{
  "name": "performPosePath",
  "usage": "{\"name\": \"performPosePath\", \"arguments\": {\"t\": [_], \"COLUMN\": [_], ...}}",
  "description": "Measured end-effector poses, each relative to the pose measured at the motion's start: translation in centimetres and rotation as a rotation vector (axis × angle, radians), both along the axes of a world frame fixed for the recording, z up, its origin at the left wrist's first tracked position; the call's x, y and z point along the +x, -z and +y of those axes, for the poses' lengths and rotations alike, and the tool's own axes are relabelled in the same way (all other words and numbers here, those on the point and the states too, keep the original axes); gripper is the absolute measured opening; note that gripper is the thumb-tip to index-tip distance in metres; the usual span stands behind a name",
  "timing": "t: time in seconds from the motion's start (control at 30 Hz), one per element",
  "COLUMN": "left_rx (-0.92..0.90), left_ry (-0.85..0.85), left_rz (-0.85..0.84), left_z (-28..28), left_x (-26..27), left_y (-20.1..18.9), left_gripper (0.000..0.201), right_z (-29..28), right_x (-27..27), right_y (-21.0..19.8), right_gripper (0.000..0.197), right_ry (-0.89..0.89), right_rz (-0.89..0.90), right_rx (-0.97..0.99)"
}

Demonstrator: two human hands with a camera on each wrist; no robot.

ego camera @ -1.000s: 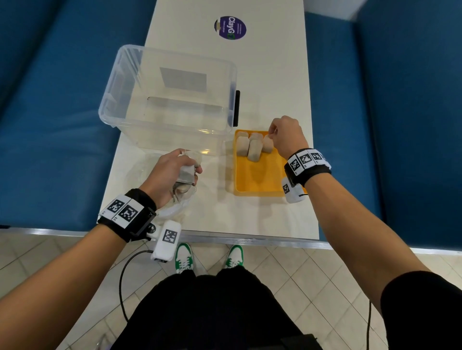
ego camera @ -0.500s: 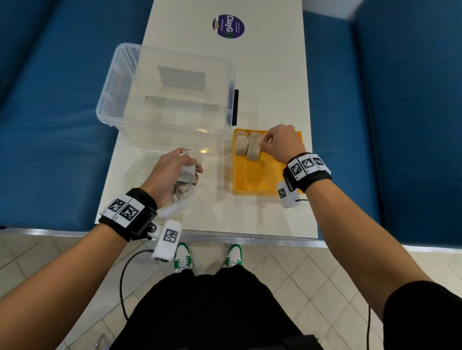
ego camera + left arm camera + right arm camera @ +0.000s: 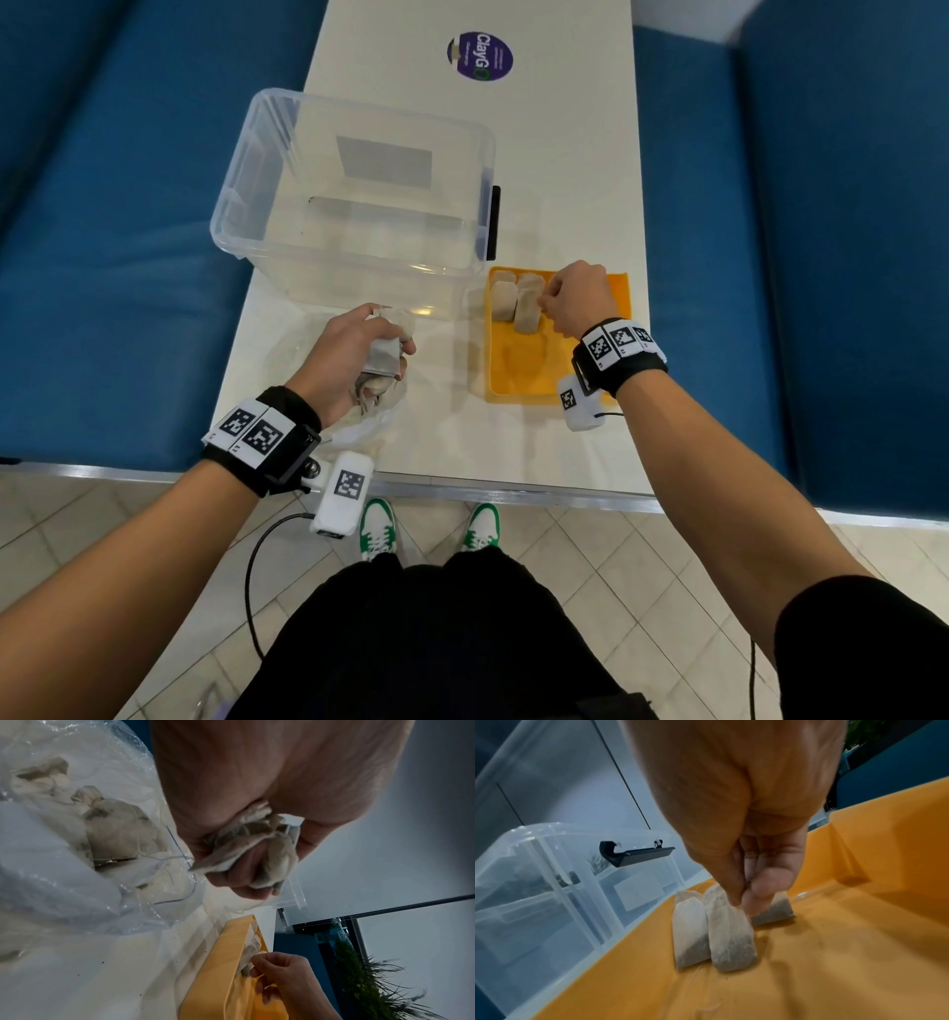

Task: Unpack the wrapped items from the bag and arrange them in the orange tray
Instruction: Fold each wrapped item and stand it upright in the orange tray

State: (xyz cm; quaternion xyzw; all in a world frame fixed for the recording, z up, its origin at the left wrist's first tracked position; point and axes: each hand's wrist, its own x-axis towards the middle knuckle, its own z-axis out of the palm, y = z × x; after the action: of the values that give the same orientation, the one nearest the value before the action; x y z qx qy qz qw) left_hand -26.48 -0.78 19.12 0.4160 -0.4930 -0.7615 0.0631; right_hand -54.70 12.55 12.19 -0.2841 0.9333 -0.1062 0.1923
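Note:
Several beige tea bags stand in a row at the far end of the orange tray [image 3: 524, 370]. My right hand [image 3: 543, 304] is over them, and thumb and forefinger pinch the top corner of the middle tea bag [image 3: 729, 939]. Another tea bag [image 3: 690, 933] leans at its left, and a third [image 3: 776, 911] lies partly hidden behind my thumb. My left hand [image 3: 395, 349] hovers left of the tray and grips a bunch of tea bags [image 3: 257, 852] along with the zip edge of the clear plastic bag [image 3: 77, 821]. More tea bags [image 3: 115, 825] lie inside that bag.
A clear plastic bin [image 3: 354, 205] with a black latch [image 3: 494, 221] stands just beyond my left hand, touching the tray's left far corner. The white table [image 3: 513, 442] is narrow, with blue benches on both sides and its front edge close behind the bag.
My right hand has drawn back a little toward me and leftward over the tray, from the rightmost tea bag to the middle one. The left hand has kept its grip and place.

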Motion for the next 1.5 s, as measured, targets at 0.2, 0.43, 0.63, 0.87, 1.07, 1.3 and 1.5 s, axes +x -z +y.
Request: {"name": "performPosePath", "arguments": {"t": [0.2, 0.43, 0.63, 0.87, 1.07, 1.3, 1.5], "left_rx": [-0.016, 0.041, 0.121, -0.018, -0.073, -0.108, -0.088], "left_ry": [0.013, 0.029, 0.105, 0.226, 0.225, 0.197, 0.202], "left_rz": [-0.005, 0.022, 0.083, 0.147, 0.154, 0.15, 0.168], "left_z": [0.1, 0.0, 0.5, 1.8, 2.6, 2.8, 2.6], "left_x": [-0.1, -0.2, -0.4, -1.0, -1.6, -1.6, -0.9], "left_y": [-0.1, 0.0, -1.0, -1.4, -1.7, -1.9, -1.6], "left_gripper": [0.006, 0.008, 0.025, 0.024, 0.024, 0.026, 0.028], "right_z": [0.1, 0.4, 0.8, 0.2, 0.3, 0.2, -0.1], "right_x": [-0.4, 0.2, 0.7, 4.1, 8.0, 9.3, 9.3], "right_y": [-0.5, -1.4, -3.9, -9.2, -11.4, -11.2, -11.1], "right_gripper": [0.018, 0.015, 0.02, 0.016, 0.015, 0.014, 0.009], "right_ry": [0.07, 0.14, 0.122, -0.148, -0.363, -0.384, -0.316], "right_rz": [-0.156, -0.196, 0.054, 0.025, -0.247, -0.441, -0.479], "right_rx": [-0.09, -0.158, -0.132, -0.437, -0.492, -0.489, -0.505]}}
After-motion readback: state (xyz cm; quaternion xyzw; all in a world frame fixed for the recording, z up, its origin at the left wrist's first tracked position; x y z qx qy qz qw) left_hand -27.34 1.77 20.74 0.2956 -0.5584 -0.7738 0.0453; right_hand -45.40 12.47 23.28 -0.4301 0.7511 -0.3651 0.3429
